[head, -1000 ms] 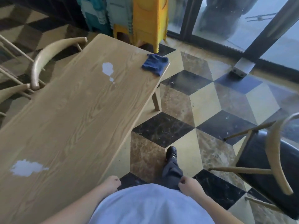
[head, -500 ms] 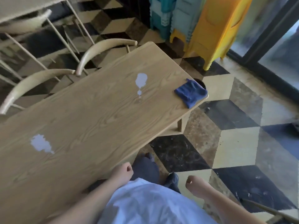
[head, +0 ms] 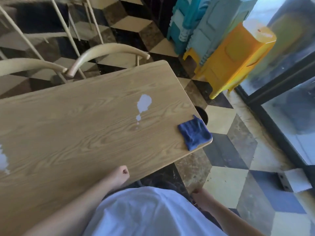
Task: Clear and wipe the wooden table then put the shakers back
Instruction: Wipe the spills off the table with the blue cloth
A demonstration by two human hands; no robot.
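Lying crumpled at the far right corner of the wooden table [head: 76, 126], a blue cloth [head: 194, 132] slightly overhangs the edge. A pale spill [head: 144, 103] sits left of it, another [head: 3, 159] at the left edge. The left hand [head: 119, 174], curled into an empty fist, hovers over the near table edge; the right hand [head: 202, 198], loosely curled and empty, hangs off the table above the tiled floor [head: 226, 176].

Wooden table [head: 76, 133]: blue cloth [head: 194, 132] at far right corner, pale spill [head: 144, 103] mid-top, second spill [head: 3, 159] at left edge.
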